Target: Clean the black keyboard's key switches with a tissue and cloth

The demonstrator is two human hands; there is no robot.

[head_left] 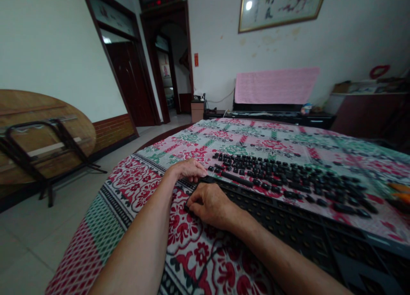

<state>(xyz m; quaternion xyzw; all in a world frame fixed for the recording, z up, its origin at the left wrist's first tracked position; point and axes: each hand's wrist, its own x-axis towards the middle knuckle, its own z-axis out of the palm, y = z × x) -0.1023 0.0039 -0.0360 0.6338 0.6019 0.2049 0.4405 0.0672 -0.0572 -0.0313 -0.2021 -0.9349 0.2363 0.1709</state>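
Observation:
A black keyboard (pixel 286 220) stripped of its keycaps lies slantwise on the patterned tablecloth, its rows of key sockets bare. Its left end is between my hands. My left hand (pixel 189 170) is at the far left corner, fingers bent and pressed together against the edge. Closer to me, my right hand (pixel 209 203) curls over the near left corner, thumb and fingers closed on a black edge there. My right forearm hides part of the keyboard. Loose black keycaps (pixel 282 173) are spread in a wide patch beyond it, with a long space bar (pixel 237 178) nearest the left hand.
The floral tablecloth (pixel 198 137) covers a large round table. Orange items (pixel 400 192) lie at its right edge. A folded round wooden table (pixel 41 115) leans on the left wall. A low cabinet with a pink cloth (pixel 275 85) over something stands behind.

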